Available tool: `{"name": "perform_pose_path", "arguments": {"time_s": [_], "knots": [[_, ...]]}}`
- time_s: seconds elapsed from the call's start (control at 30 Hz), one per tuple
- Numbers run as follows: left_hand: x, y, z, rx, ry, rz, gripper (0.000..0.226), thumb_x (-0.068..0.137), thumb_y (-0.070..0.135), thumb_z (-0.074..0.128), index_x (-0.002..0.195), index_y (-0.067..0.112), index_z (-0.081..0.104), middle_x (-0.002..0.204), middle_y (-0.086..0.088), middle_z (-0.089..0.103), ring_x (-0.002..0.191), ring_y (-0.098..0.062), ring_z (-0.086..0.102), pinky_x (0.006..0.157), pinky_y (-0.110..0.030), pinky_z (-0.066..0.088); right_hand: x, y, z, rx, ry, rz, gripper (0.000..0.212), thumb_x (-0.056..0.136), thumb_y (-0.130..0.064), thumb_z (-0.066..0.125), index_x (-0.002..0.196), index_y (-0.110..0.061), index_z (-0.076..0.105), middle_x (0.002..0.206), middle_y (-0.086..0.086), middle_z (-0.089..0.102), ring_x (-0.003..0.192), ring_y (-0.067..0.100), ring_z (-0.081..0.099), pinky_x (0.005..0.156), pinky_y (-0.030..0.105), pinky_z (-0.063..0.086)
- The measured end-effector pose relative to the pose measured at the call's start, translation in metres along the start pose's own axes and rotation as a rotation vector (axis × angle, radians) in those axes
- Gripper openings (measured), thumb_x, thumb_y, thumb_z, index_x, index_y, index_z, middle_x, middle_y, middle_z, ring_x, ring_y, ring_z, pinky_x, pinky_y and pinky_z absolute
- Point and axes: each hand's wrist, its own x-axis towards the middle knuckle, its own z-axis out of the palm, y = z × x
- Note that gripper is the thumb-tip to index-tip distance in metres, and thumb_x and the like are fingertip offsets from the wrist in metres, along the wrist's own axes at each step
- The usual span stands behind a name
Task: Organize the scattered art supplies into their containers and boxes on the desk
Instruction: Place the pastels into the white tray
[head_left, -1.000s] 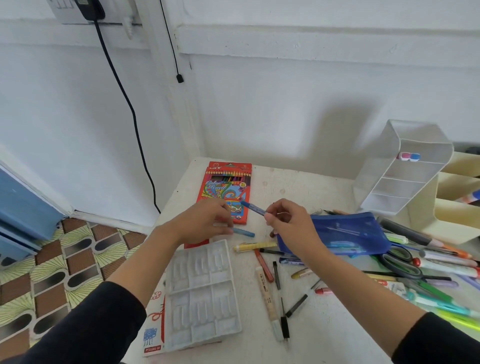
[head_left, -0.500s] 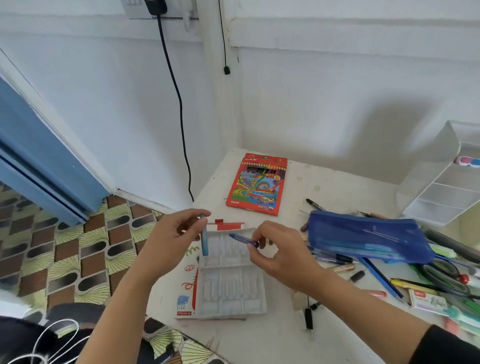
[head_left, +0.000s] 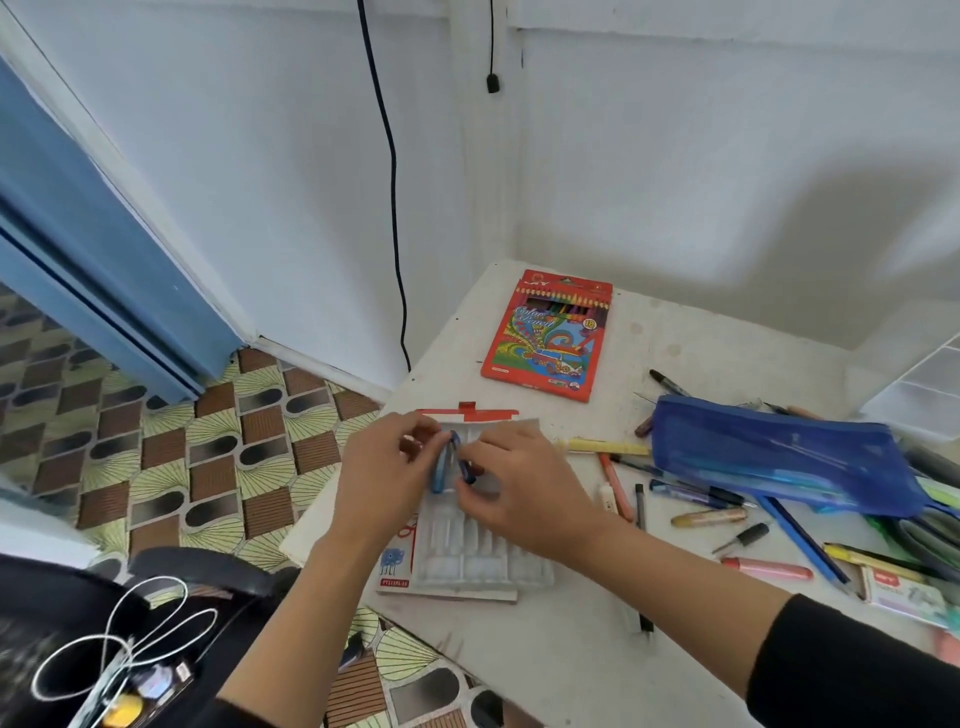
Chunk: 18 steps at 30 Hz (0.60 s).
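Note:
A white plastic crayon tray (head_left: 483, 564) lies in its flat box at the desk's near left corner. My left hand (head_left: 387, 480) pinches a light blue crayon (head_left: 442, 467) and holds it over the tray's far slots. Beside it, my right hand (head_left: 524, 493) pinches a darker blue crayon (head_left: 464, 465) over the same end of the tray. The two crayons almost touch. A red colour pencil box (head_left: 548, 335) lies flat further back on the desk.
A blue mesh pencil pouch (head_left: 779, 452) lies right of the tray. Around it are several loose pens, pencils and crayons (head_left: 709, 517). A white organiser (head_left: 919, 395) stands at the far right edge. The desk's left edge drops to a patterned floor (head_left: 171, 457).
Both hands have come together and lowered the two blue crayons onto the far end of the tray. The camera has swung left and down.

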Motion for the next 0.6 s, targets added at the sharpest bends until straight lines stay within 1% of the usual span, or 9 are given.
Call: {"name": "perform_pose_path", "arguments": {"time_s": [0.07,0.1,0.13,0.2,0.27,0.37,0.43,0.5,0.6], "knots": [[0.0,-0.002,0.001,-0.025,0.023,-0.01,0.005,0.091,0.031,0.073,0.089,0.027,0.073,0.085,0.014,0.068,0.074,0.0,0.064,0.067,-0.018,0.05,0.001,0.001,0.003,0.01,-0.019,0.018,0.021,0.092,-0.037,0.06,0.089,-0.018,0.067,0.082,-0.006,0.063,0.079,0.01,0.052,0.084,0.028,0.043],[0.0,-0.001,0.0,-0.035,0.026,-0.006,0.004,0.091,0.031,0.073,0.089,0.027,0.073,0.086,0.013,0.068,0.074,-0.001,0.064,0.068,-0.02,0.051,0.001,0.002,0.004,0.016,-0.027,0.032,0.024,0.093,-0.041,0.059,0.091,-0.019,0.068,0.084,-0.007,0.064,0.081,0.009,0.052,0.085,0.027,0.042],[0.0,-0.001,-0.001,-0.04,0.02,-0.005,0.003,0.092,0.03,0.072,0.089,0.029,0.073,0.087,0.012,0.068,0.074,-0.001,0.065,0.068,-0.019,0.05,0.001,0.003,0.005,0.023,-0.032,0.043,0.028,0.093,-0.045,0.058,0.094,-0.019,0.069,0.087,-0.007,0.065,0.083,0.008,0.052,0.086,0.026,0.042],[0.001,-0.001,-0.005,-0.079,-0.014,-0.034,0.002,0.091,0.027,0.073,0.091,0.03,0.073,0.09,0.013,0.068,0.077,0.001,0.065,0.066,-0.013,0.049,0.0,0.003,0.005,0.05,-0.023,0.064,0.032,0.091,-0.048,0.059,0.099,-0.02,0.072,0.092,-0.007,0.068,0.088,0.008,0.055,0.088,0.026,0.041],[0.0,-0.004,-0.009,-0.143,-0.079,-0.097,0.011,0.088,0.024,0.077,0.098,0.027,0.075,0.096,0.014,0.067,0.08,0.005,0.066,0.066,-0.012,0.052,0.0,0.003,0.005,0.084,-0.001,0.077,0.029,0.089,-0.046,0.066,0.101,-0.02,0.074,0.095,-0.006,0.07,0.091,0.009,0.057,0.087,0.027,0.042],[-0.003,-0.007,-0.011,-0.148,-0.132,-0.144,0.024,0.082,0.024,0.082,0.105,0.028,0.074,0.097,0.013,0.066,0.08,0.005,0.065,0.069,-0.025,0.059,0.003,0.003,0.005,0.097,-0.012,0.09,0.025,0.089,-0.04,0.07,0.101,-0.018,0.077,0.1,-0.003,0.065,0.096,0.014,0.054,0.088,0.032,0.045],[-0.005,-0.006,-0.01,-0.134,-0.105,-0.138,0.024,0.081,0.024,0.084,0.1,0.033,0.073,0.09,0.011,0.067,0.08,0.004,0.064,0.068,-0.024,0.056,0.003,0.005,0.004,0.078,-0.043,0.073,0.023,0.092,-0.035,0.066,0.102,-0.018,0.079,0.109,-0.002,0.062,0.104,0.016,0.05,0.092,0.035,0.044],[-0.004,-0.004,-0.008,-0.116,-0.082,-0.136,0.021,0.079,0.025,0.086,0.095,0.033,0.075,0.086,0.012,0.067,0.077,0.003,0.064,0.067,-0.02,0.054,0.001,0.008,0.004,0.026,-0.076,0.035,0.025,0.095,-0.032,0.059,0.103,-0.02,0.078,0.116,-0.002,0.064,0.112,0.016,0.05,0.097,0.038,0.044],[-0.002,-0.005,-0.003,-0.082,-0.08,-0.151,0.016,0.076,0.027,0.088,0.089,0.025,0.08,0.083,0.013,0.068,0.07,0.0,0.066,0.066,-0.023,0.055,-0.001,0.011,0.003,-0.035,-0.097,0.022,0.033,0.097,-0.037,0.05,0.102,-0.021,0.078,0.112,-0.005,0.07,0.113,0.016,0.055,0.093,0.044,0.046]]}}
